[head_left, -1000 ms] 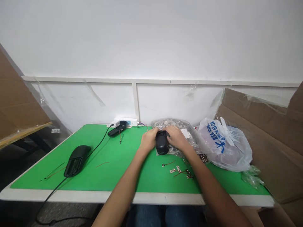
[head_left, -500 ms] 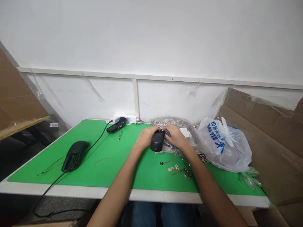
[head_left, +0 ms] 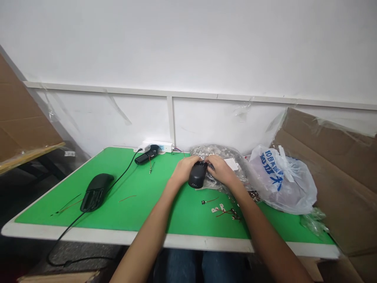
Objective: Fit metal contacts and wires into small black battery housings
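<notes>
Between my two hands is a black rounded plastic device with a row of small light dots near its lower end. My left hand grips its upper left side, fingers bent round the top. On the opposite side my right hand closes on its upper right edge; the fingertips are partly hidden. Right behind it lies a clear plastic bag of small parts. Nearer me, small pieces with red wires lie scattered, and one tiny part with a wire sits apart from them.
A black device shell lies at left with a black cable passing by it. A curved black handle-shaped piece rests by the white power strip. A white plastic bag and a cardboard panel stand at right.
The whole view has shifted slightly to the right. Both hands keep hold of the black device, which has hardly moved against the table.
</notes>
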A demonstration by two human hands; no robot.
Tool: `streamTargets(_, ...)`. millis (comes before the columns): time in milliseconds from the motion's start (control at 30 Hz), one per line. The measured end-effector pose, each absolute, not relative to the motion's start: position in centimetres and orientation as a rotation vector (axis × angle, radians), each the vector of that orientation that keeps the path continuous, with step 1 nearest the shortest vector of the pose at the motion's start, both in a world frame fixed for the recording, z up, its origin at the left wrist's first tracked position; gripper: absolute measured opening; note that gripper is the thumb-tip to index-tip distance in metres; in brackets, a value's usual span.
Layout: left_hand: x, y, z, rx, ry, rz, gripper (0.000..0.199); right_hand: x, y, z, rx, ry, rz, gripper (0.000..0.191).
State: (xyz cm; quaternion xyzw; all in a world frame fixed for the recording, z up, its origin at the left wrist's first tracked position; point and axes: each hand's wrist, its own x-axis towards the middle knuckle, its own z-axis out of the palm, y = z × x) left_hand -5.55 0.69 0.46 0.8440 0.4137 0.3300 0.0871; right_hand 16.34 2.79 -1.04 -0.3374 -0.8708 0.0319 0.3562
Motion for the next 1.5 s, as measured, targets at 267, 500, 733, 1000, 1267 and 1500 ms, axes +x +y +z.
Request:
streamTargets(267, -5.5, 1.0, 0.0, 2.481, 1.203, 1.032, 0.024, 16.3, 3.1, -1.3, -0.848, -2.286, 0.069, 0.026)
streamTargets(500, -5.7, 1.0, -0.2, 2.448, 1.219, 1.053, 0.024, 16.0, 3.1, -1.7, -0.848, -2.265, 0.053, 0.025)
streamTargets(733, -4.3, 1.7, -1.1, 2.172, 1.143, 1.331, 0.035, 15.2, 3.1, -1.6, -0.996, -1.979, 0.196, 0.008)
streamTargets(1000, -1.2, 0.7, -1.4, 1.980, 1.162, 1.463, 0.061, 14.7, 2.3, -1.4, -1.111, -1.841, 0.090, 0.006)
streamTargets(1267, -1.3, 0.6, -0.4, 1.504, 1.084, 1.666, 0.058, 13.5, 0.7, -0.8, -0.833, -1.930, -0.090, 0.013)
streamTargets(1500, -1.9, 0.7, 1.6, 0.789, 0.732, 1.307, 0.078, 13.8, 0.5, -0.2, -0.731, -1.931, -0.208, 0.031)
